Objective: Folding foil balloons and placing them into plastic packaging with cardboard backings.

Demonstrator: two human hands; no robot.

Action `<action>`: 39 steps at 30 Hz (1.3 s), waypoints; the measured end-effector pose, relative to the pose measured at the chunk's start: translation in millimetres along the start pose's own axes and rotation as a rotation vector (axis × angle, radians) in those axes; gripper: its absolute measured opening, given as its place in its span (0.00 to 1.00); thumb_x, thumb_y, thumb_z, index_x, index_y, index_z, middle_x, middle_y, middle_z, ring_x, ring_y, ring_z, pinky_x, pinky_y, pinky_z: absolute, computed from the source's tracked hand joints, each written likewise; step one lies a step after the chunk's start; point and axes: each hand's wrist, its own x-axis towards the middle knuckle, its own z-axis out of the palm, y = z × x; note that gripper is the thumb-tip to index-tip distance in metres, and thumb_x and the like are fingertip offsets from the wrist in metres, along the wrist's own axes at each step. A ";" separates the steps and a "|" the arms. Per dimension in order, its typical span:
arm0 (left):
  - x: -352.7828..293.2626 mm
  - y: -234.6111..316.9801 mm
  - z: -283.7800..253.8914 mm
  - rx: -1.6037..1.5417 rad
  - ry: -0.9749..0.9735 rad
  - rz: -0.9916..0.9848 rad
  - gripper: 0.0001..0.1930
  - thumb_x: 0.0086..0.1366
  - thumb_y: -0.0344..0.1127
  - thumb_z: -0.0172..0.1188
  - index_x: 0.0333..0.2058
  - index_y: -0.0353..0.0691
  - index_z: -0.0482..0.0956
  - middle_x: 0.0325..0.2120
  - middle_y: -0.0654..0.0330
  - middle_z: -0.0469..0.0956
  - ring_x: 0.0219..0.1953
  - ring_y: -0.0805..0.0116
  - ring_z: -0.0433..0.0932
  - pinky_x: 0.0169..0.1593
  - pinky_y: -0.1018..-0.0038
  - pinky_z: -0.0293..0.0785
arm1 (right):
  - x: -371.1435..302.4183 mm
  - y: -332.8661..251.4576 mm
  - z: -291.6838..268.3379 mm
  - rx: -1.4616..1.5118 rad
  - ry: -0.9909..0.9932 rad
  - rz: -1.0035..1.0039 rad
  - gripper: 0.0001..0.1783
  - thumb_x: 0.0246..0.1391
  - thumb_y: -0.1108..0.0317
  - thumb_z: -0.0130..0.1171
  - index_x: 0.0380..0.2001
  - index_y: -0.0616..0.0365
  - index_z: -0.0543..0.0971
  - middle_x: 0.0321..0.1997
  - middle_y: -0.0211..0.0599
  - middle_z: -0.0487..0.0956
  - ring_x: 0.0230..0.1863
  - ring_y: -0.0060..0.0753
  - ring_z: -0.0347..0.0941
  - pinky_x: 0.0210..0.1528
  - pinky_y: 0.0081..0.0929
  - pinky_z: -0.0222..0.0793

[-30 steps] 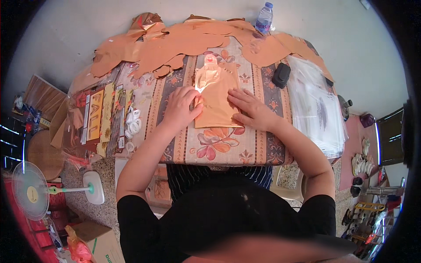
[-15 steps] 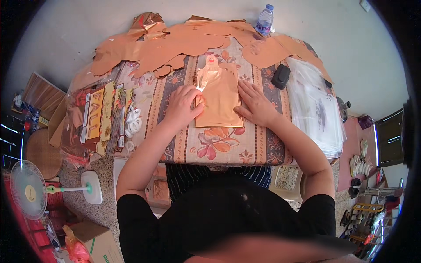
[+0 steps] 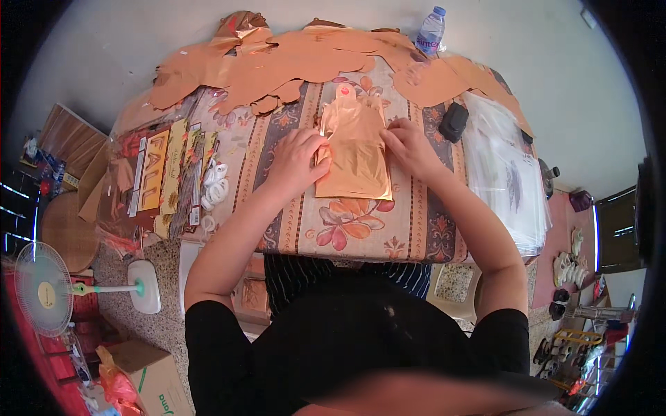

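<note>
A folded shiny copper foil balloon [image 3: 355, 156] lies flat on the tablecloth in front of me, with a rounded tab and red spot at its far end. My left hand [image 3: 300, 156] is at its left edge, fingers bent and pinching the foil there. On the opposite edge, my right hand [image 3: 411, 147] has thumb and forefinger closed on the foil, the other fingers curled. Creases run across the foil's middle. Behind it, large flat copper foil pieces [image 3: 305, 59] with scalloped edges spread along the far side of the table.
A water bottle [image 3: 431, 32] stands at the back. To the right lie a black object [image 3: 454, 122] and a pile of clear plastic sleeves [image 3: 496, 177]. Printed banners [image 3: 154, 173] and white ribbon rolls [image 3: 215, 186] lie left. A fan [image 3: 47, 291] stands beyond the table's left side.
My right hand, laid flat with fingers stretched beside the foil, has drawn its fingers in and now pinches the right edge. My left hand stays at the left edge. The view has shifted slightly.
</note>
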 end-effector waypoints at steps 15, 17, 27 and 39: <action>1.9 -1.1 0.9 -0.010 0.029 -0.005 0.15 0.52 0.39 0.64 0.38 0.42 0.76 0.42 0.60 0.74 0.50 0.59 0.70 0.53 0.61 0.65 | 75.9 -4.7 -13.5 0.101 -0.331 0.595 0.12 0.33 0.67 0.73 0.18 0.63 0.81 0.20 0.39 0.80 0.17 0.30 0.77 0.18 0.25 0.74; 0.8 -2.4 1.8 -0.016 0.037 -0.008 0.15 0.52 0.39 0.64 0.38 0.42 0.76 0.42 0.60 0.74 0.50 0.59 0.70 0.53 0.61 0.65 | 78.6 -5.1 -15.4 0.127 -0.416 0.640 0.12 0.33 0.68 0.73 0.18 0.64 0.80 0.19 0.38 0.80 0.16 0.27 0.76 0.15 0.22 0.73; -0.9 -5.6 0.9 -0.083 0.022 -0.027 0.17 0.53 0.38 0.65 0.41 0.41 0.75 0.44 0.59 0.74 0.51 0.56 0.69 0.56 0.62 0.63 | 81.2 9.6 -15.7 0.345 -0.486 0.716 0.11 0.36 0.68 0.73 0.20 0.60 0.78 0.16 0.30 0.74 0.12 0.19 0.65 0.13 0.19 0.58; -0.9 -17.4 -2.4 -0.404 0.180 -0.356 0.14 0.60 0.34 0.62 0.43 0.35 0.74 0.36 0.56 0.76 0.37 0.63 0.77 0.44 0.70 0.74 | 40.9 25.3 -9.8 0.554 -0.326 0.312 0.05 0.51 0.74 0.64 0.29 0.58 0.77 0.23 0.26 0.78 0.20 0.16 0.72 0.20 0.17 0.67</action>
